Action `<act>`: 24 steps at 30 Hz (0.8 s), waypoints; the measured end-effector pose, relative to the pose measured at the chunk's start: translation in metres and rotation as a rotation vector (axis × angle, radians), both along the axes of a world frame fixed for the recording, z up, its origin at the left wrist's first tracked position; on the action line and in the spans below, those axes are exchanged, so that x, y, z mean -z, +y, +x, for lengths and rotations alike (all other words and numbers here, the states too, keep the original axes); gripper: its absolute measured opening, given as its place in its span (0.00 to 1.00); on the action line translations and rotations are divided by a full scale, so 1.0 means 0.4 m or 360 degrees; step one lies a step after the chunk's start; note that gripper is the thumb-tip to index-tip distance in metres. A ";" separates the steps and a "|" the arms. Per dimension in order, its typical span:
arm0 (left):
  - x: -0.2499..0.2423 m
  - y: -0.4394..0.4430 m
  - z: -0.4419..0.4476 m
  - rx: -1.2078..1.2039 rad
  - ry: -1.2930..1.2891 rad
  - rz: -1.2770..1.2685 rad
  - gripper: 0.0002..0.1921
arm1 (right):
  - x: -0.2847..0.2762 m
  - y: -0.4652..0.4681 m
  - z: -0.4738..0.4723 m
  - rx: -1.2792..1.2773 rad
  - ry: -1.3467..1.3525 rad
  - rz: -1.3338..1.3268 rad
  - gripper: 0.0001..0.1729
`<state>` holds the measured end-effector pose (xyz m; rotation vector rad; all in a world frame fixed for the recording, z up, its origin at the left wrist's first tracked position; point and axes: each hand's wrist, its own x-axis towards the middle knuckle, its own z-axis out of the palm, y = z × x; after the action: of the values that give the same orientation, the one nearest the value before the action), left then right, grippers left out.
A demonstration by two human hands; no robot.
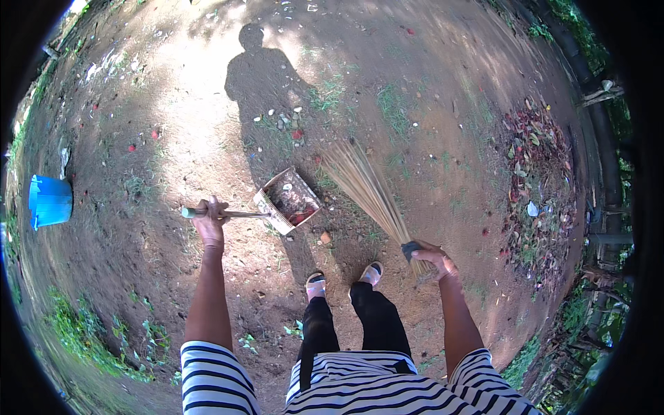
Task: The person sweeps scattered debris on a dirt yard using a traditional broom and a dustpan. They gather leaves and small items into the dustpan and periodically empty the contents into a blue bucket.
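Note:
My left hand [210,220] is closed around the handle [244,214] of a long-handled dustpan, near its pale end. The dustpan's pan [288,199] is in front of my feet; dirt, a pale bit and red debris lie inside it. My right hand [437,259] grips a stick broom [365,192] at its dark binding. The broom's bristles spread up and to the left, their tips just right of the pan and beyond it. Between the pan and my feet lies a small orange-brown stone [326,237].
A blue bucket [51,201] stands at the far left. A heap of dry leaves [539,171] lies on the right, beside a fence of poles [612,197]. Small stones [288,122] and grass tufts [394,111] dot the dirt ahead. Green plants [88,332] grow at lower left.

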<state>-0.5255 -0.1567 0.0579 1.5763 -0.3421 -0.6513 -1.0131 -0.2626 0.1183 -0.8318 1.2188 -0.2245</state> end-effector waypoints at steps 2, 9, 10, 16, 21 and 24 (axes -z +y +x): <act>-0.041 -0.011 0.044 -0.0038 -0.0002 -0.0021 0.20 | -0.015 -0.093 -0.033 -0.0026 0.0008 -0.0177 0.30; -0.099 -0.076 0.055 0.0001 -0.0108 0.0072 0.21 | 0.090 -0.387 -0.003 0.0801 -0.0433 0.0147 0.20; -0.092 -0.095 0.046 -0.0002 -0.0161 0.0084 0.22 | 0.130 -0.422 0.028 0.0856 -0.0371 0.0159 0.20; 0.046 -0.187 -0.021 0.0020 -0.0399 0.0080 0.19 | 0.340 -0.384 0.243 0.0133 0.0235 0.0247 0.25; 0.153 -0.202 -0.065 -0.0122 -0.0203 0.0101 0.18 | 0.276 -0.228 0.200 -0.0551 0.0156 0.0191 0.33; 0.162 -0.210 -0.050 -0.0106 -0.0187 0.0078 0.18 | 0.199 -0.274 0.088 -0.0720 0.0144 0.0245 0.38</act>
<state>-0.5456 -0.2407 -0.0070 1.6696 -0.3616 -0.5199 -0.9778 -0.3722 0.0388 -0.9657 1.0837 0.2732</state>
